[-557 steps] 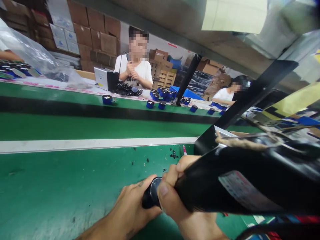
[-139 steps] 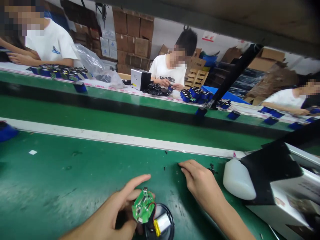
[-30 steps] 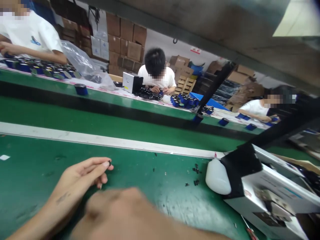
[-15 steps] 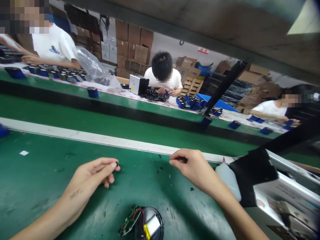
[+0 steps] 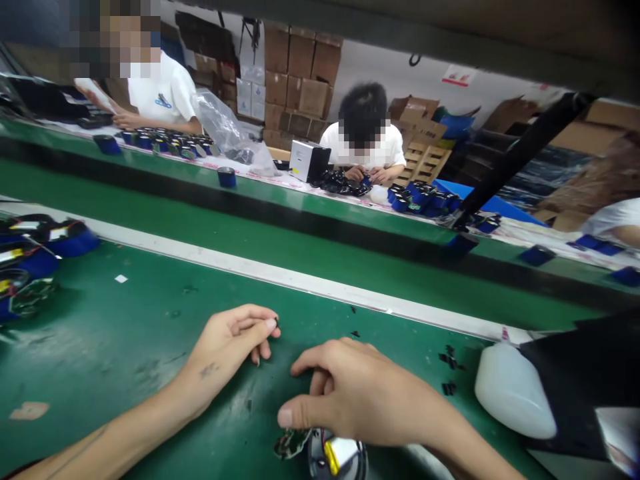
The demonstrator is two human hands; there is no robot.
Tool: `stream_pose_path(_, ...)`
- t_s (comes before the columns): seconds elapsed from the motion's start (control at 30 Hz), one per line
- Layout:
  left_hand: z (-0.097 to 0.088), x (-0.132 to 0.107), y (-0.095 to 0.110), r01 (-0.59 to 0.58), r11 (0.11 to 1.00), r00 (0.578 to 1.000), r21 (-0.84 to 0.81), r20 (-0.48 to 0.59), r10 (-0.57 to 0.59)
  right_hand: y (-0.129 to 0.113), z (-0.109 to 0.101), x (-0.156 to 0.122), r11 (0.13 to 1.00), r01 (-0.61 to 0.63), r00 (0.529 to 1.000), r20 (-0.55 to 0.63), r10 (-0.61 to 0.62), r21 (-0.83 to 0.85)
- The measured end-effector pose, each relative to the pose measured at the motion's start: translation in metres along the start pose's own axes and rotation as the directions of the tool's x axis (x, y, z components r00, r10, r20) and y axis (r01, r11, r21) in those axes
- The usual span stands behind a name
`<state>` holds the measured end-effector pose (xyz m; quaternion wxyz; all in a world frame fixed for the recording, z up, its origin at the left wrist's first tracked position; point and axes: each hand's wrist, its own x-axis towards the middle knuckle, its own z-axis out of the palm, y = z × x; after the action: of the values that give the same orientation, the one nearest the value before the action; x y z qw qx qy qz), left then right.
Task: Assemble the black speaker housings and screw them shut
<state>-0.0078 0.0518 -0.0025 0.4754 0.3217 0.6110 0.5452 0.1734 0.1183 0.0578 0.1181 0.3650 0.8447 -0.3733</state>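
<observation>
My left hand (image 5: 225, 347) rests on the green bench, thumb and forefinger pinched on a tiny black part (image 5: 277, 323). My right hand (image 5: 360, 393) hovers just right of it with fingers curled. I cannot see what, if anything, the right hand holds. Directly under my right hand lies an opened round black unit (image 5: 340, 459) with a yellow battery inside. A small green circuit board (image 5: 291, 443) hangs off its left side on wires. My right hand hides part of the unit.
A white plastic bottle (image 5: 515, 393) lies at the right against a black box (image 5: 585, 373). Small black bits (image 5: 450, 360) dot the bench. Opened blue units (image 5: 50, 243) sit at the left edge. Beyond the white strip runs a conveyor (image 5: 300, 247); people work at the far bench.
My right hand has come back from the bench's far side and now sits over the round unit. My left hand keeps its pinch. The view has swung left, showing blue units.
</observation>
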Motion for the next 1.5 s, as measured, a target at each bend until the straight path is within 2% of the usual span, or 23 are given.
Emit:
stream_pose_path(0.1, 0.001, -0.002, 0.001, 0.009, 1.0, 1.0, -0.013, 0.013, -0.008, -0.001, -0.005, 0.008, 1.0, -0.004, 0.998, 0.056, 0.002, 0.023)
stream_pose_path(0.2, 0.001, -0.003, 0.003, 0.022, 0.999, 0.999, -0.024, 0.029, -0.021, 0.003, 0.0, 0.014, 0.972, -0.006, 0.99, 0.14, -0.028, 0.235)
stream_pose_path(0.37, 0.002, -0.005, 0.002, 0.038, 0.998, 0.998, -0.042, 0.055, -0.035, 0.012, 0.002, 0.017, 0.864, -0.001, 0.989, 0.125, -0.072, 0.504)
stream_pose_path(0.5, 0.002, -0.007, 0.0, 0.058, 0.996, 0.994, -0.067, 0.1, -0.051, 0.029, 0.002, 0.006, 0.661, 0.024, 0.992, 0.065, -0.109, 0.75)
stream_pose_path(0.63, 0.003, -0.011, -0.002, 0.106, 0.99, 0.978, -0.094, 0.191, -0.087, 0.053, 0.021, -0.008, 0.538, 0.17, 0.985, -0.135, -0.103, 0.826)
stream_pose_path(0.7, 0.004, -0.013, -0.005, 0.136, 0.986, 0.963, -0.097, 0.245, -0.109, 0.061, 0.034, -0.013, 0.477, 0.264, 0.962, -0.263, -0.071, 0.838)
stream_pose_path(0.73, 0.005, -0.014, -0.006, 0.145, 0.986, 0.955, -0.084, 0.273, -0.117, 0.063, 0.04, -0.016, 0.481, 0.308, 0.944, -0.328, -0.045, 0.821)
stream_pose_path(0.8, 0.006, -0.016, -0.009, 0.125, 0.992, 0.94, -0.023, 0.321, -0.111, 0.065, 0.048, -0.02, 0.579, 0.398, 0.877, -0.481, -0.011, 0.712)
stream_pose_path(0.87, 0.008, -0.018, -0.012, 0.074, 0.996, 0.932, 0.059, 0.351, -0.09, 0.064, 0.05, -0.024, 0.693, 0.478, 0.79, -0.609, -0.071, 0.54)
stream_pose_path(0.93, 0.009, -0.02, -0.014, 0.026, 0.991, 0.926, 0.13, 0.369, -0.073, 0.063, 0.05, -0.027, 0.723, 0.552, 0.726, -0.666, -0.171, 0.416)
stream_pose_path(0.97, 0.009, -0.021, -0.015, 0.01, 0.987, 0.923, 0.163, 0.378, -0.072, 0.063, 0.05, -0.028, 0.718, 0.567, 0.713, -0.677, -0.182, 0.404)
stream_pose_path(1.0, 0.01, -0.022, -0.015, 0.0, 0.982, 0.92, 0.191, 0.386, -0.075, 0.062, 0.051, -0.028, 0.712, 0.561, 0.713, -0.684, -0.157, 0.422)
stream_pose_path(1.07, 0.009, -0.023, -0.016, -0.009, 0.973, 0.913, 0.23, 0.398, -0.086, 0.062, 0.053, -0.029, 0.7, 0.49, 0.74, -0.672, -0.02, 0.519)
stream_pose_path(1.13, 0.009, -0.023, -0.016, -0.009, 0.969, 0.911, 0.245, 0.401, -0.093, 0.06, 0.055, -0.03, 0.659, 0.376, 0.788, -0.598, 0.142, 0.652)
stream_pose_path(1.23, 0.008, -0.024, -0.018, -0.004, 0.973, 0.906, 0.231, 0.412, -0.094, 0.056, 0.055, -0.03, 0.55, 0.245, 0.84, -0.457, 0.291, 0.799)
stream_pose_path(1.33, 0.008, -0.025, -0.02, 0.001, 0.979, 0.897, 0.205, 0.432, -0.091, 0.052, 0.049, -0.029, 0.485, 0.182, 0.865, -0.374, 0.335, 0.855)
stream_pose_path(1.5, 0.011, -0.029, -0.021, -0.009, 0.981, 0.895, 0.196, 0.438, -0.079, 0.051, 0.045, -0.025, 0.446, 0.163, 0.9, -0.318, 0.299, 0.88)
